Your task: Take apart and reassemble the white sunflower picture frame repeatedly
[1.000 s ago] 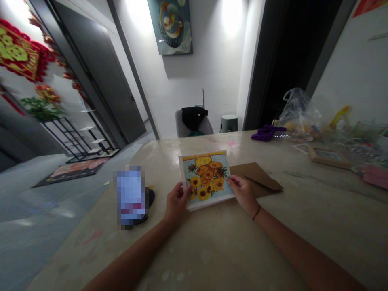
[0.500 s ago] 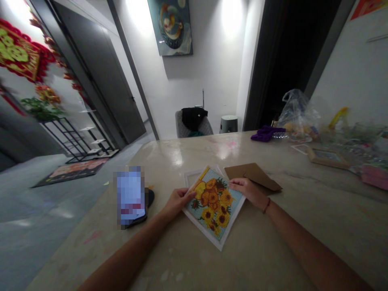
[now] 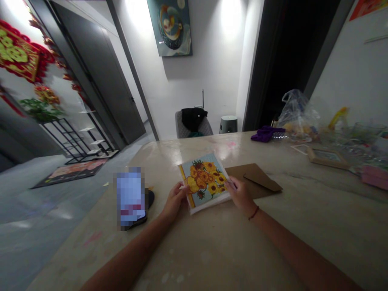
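Observation:
Between my two hands is a sunflower picture (image 3: pixel 207 178), a square sheet with a beaded-looking surface, a light blue ground and a white border. My left hand (image 3: pixel 176 199) pinches its left edge, thumb on top. On its right edge my right hand (image 3: pixel 241 194) is closed, with the fingers partly hidden. The picture lies turned so that the vase points left, and its near edge looks tilted toward me. A brown paper envelope (image 3: pixel 257 184) lies just right of it, partly behind my right hand. The white frame-like piece seen earlier is now hidden, apparently beneath the picture.
A phone (image 3: pixel 131 198) with a blurred screen stands propped at the left of the marble table (image 3: pixel 194 258). Toward the right are a wooden frame (image 3: pixel 329 157), a purple cloth (image 3: pixel 266 133), a clear plastic bag (image 3: pixel 298 113) and a pink item (image 3: pixel 375 176). A chair (image 3: pixel 194 123) stands beyond.
The sunflower picture has turned clockwise and moved slightly away from me, over the white piece. My right hand has shifted a little lower along with it; my left hand still grips the edge.

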The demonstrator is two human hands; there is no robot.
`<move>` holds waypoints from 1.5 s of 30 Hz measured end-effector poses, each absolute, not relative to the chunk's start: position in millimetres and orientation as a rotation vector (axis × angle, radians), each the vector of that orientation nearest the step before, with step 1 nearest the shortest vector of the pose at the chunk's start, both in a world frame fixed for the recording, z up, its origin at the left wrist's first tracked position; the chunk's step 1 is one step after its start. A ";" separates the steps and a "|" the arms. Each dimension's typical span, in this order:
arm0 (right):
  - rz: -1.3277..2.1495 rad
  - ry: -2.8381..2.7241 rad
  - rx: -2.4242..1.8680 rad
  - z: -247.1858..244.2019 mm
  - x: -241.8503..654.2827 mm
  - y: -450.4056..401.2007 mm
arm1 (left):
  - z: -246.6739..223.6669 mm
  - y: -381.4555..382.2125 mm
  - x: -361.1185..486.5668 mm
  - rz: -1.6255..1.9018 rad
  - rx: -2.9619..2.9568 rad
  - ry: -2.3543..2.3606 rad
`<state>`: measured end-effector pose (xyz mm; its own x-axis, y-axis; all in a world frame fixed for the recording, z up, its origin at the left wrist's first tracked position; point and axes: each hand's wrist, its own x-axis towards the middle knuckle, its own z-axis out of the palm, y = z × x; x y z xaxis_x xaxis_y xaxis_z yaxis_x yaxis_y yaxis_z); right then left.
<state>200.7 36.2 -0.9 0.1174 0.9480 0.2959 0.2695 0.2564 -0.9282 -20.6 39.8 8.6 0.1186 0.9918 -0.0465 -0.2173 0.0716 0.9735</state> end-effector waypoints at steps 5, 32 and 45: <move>1.155 -1.293 -1.118 -3.0 220.3 42.2 | 3.8 42.9 -23.6 1.186 1.075 1.075; 1.076 -0.916 -1.046 -9.2 215.6 51.5 | 9.7 40.2 -18.8 1.149 1.312 1.142; 1.012 -1.131 -1.137 -9.1 211.9 51.0 | 2.1 47.8 -23.2 1.367 1.314 1.382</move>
